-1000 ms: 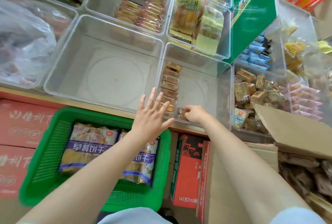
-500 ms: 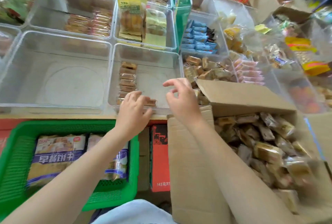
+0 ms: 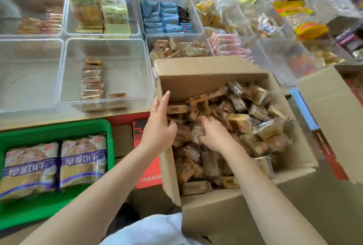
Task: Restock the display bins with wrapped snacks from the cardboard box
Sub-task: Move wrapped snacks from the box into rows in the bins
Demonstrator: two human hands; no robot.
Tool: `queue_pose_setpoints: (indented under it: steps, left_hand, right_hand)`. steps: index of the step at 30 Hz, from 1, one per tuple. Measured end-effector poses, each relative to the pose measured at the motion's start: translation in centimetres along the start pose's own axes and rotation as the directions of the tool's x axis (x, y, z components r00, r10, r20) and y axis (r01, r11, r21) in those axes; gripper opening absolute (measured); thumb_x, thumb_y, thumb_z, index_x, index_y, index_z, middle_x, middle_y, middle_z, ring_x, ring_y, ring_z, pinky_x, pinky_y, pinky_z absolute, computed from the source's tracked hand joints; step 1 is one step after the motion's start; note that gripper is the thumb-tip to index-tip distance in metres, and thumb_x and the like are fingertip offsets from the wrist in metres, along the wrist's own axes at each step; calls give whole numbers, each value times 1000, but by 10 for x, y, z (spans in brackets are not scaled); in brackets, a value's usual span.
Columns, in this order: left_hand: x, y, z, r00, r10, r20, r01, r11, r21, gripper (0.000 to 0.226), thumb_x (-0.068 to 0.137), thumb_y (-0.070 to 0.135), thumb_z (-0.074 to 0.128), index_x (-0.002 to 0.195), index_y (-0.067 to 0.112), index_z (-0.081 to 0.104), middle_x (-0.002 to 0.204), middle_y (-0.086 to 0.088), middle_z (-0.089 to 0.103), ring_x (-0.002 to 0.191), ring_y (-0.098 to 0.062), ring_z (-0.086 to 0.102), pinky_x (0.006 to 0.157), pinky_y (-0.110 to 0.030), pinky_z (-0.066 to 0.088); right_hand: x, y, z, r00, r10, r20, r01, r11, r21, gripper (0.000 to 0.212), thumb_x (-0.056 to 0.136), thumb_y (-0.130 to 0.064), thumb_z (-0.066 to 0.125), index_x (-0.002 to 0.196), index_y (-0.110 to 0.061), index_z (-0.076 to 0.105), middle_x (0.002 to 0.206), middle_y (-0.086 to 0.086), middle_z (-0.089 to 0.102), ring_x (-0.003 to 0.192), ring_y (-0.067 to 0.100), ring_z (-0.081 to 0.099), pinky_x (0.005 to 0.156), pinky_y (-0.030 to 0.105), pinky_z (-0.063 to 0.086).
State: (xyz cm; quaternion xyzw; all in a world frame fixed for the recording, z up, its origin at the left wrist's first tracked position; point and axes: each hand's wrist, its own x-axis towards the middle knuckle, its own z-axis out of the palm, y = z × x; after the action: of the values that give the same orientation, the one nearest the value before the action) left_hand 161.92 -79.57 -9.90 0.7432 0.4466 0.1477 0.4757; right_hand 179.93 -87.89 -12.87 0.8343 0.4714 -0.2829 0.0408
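The open cardboard box (image 3: pixel 196 85) stands at centre right, piled with brown and gold wrapped snacks (image 3: pixel 245 123). My right hand (image 3: pixel 215 135) is down in the pile, its fingers curled round a pale wrapped snack (image 3: pixel 197 132). At the box's left wall, my left hand (image 3: pixel 159 127) is held flat with straight fingers, touching the edge of the pile. To the left, the clear display bin (image 3: pixel 135 68) holds one neat row of the same snacks (image 3: pixel 92 81) and a single one beside it.
A green basket (image 3: pixel 59 127) with two biscuit bags (image 3: pixel 82 162) sits at lower left. An empty clear bin (image 3: pixel 29 79) is at far left. Stocked bins of blue packs (image 3: pixel 167 17) and other snacks fill the back. A second cardboard box (image 3: pixel 330 111) stands at right.
Both hands have left the display bin and moved right into the cardboard box. The right hand now curls into the snack pile. The view has swung right.
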Motion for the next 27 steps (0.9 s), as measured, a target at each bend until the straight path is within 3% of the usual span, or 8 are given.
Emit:
queue_pose_setpoints:
  steps: [4, 7, 12, 14, 16, 19, 22, 27]
  left_hand:
    - [-3, -5, -4, 1000, 13, -3, -13, 999, 30, 84, 95, 9, 53, 158, 43, 10, 168, 2, 12, 130, 1, 35, 95, -12, 33]
    - [-7, -7, -3, 1000, 13, -13, -13, 1000, -1, 84, 95, 8, 53, 158, 44, 11, 168, 3, 12, 144, -8, 29, 85, 5, 21]
    - [-7, -4, -6, 1000, 23, 7, -23, 1000, 22, 85, 97, 13, 55, 157, 49, 6, 169, 3, 7, 144, -20, 35, 91, -21, 34]
    - [-8, -3, -10, 999, 3, 42, -5, 999, 47, 87, 97, 20, 58, 157, 49, 3, 169, 1, 2, 143, -22, 36, 90, -23, 39]
    - [-9, -2, -17, 998, 51, 41, -55, 994, 96, 90, 94, 32, 65, 158, 44, 3, 169, 0, -4, 153, -20, 16, 110, -27, 32]
    - [-12, 8, -36, 967, 255, 0, -254, 964, 83, 94, 86, 48, 73, 157, 44, 12, 168, 8, 4, 149, -5, 7, 118, -32, 11]
    - [-7, 20, -68, 946, 324, 3, -315, 923, -221, 84, 78, 53, 76, 148, 45, 29, 149, 14, 46, 134, 1, 42, 108, -29, 42]
    - [27, -9, -134, 966, 54, -252, -172, 865, -472, 31, 85, 31, 79, 110, 22, 64, 102, 6, 72, 92, -7, 70, 72, -25, 58]
  right_hand:
    - [18, -9, 6, 973, 25, 229, 26, 976, -217, 91, 93, -36, 62, 161, -19, 4, 157, 15, 30, 144, 36, 28, 119, 53, 20]
    - [20, -14, 8, 963, 29, 269, 50, 958, -281, 99, 90, -43, 66, 161, -21, 1, 157, 16, 27, 145, 38, 25, 119, 55, 20]
    - [1, -21, -8, 999, -37, -19, 24, 881, -473, 89, 84, -50, 70, 155, -22, 25, 147, 17, 40, 136, 37, 39, 112, 51, 31]
    - [-9, -28, -27, 978, -36, -205, -37, 940, -340, 79, 85, -55, 66, 149, -23, 33, 142, 12, 45, 131, 34, 43, 109, 49, 34]
    - [-22, -37, -57, 970, 34, -242, -14, 997, 82, 71, 87, -54, 61, 147, -26, 34, 139, 6, 47, 129, 29, 46, 107, 47, 38]
    - [-38, -60, -96, 995, -40, -91, 93, 700, 708, 55, 85, -52, 53, 134, -29, 47, 128, 1, 58, 120, 23, 55, 93, 39, 46]
    - [-39, -102, -106, 979, -191, -69, 163, 533, 830, 53, 84, -57, 51, 128, -27, 56, 114, 3, 68, 104, 20, 66, 78, 34, 53]
    - [-16, -178, -100, 947, -313, -66, 249, 590, 768, 54, 95, -64, 49, 133, -26, 54, 103, -2, 69, 79, 18, 70, 74, 33, 56]
